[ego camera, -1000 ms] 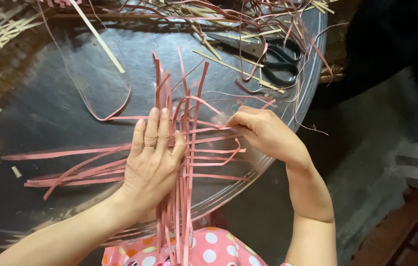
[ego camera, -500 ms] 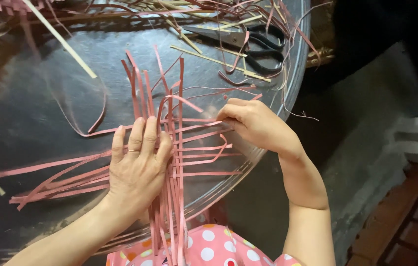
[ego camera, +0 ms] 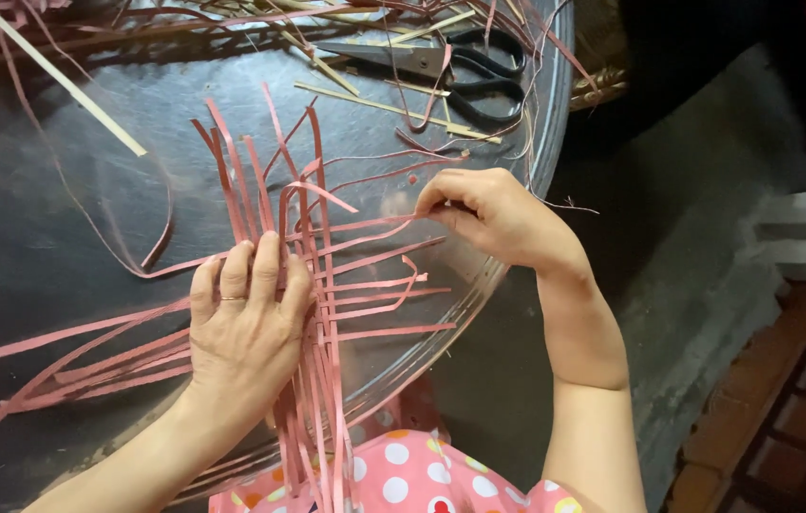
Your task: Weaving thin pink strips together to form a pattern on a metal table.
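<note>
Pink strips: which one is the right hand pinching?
The right hand pinches the top crosswise strip, running sideways over the upright ones. The other crosswise strips lie loose below it, untouched by its fingers.

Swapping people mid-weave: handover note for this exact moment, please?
Left hand: flat, pressing the crossed pink strips onto the round glass table.
Right hand: pinching one horizontal strip's end at the right edge.
Scissors: top of table, untouched.
Done: a few strips interlaced.
Left: most strip ends loose, unwoven.
</note>
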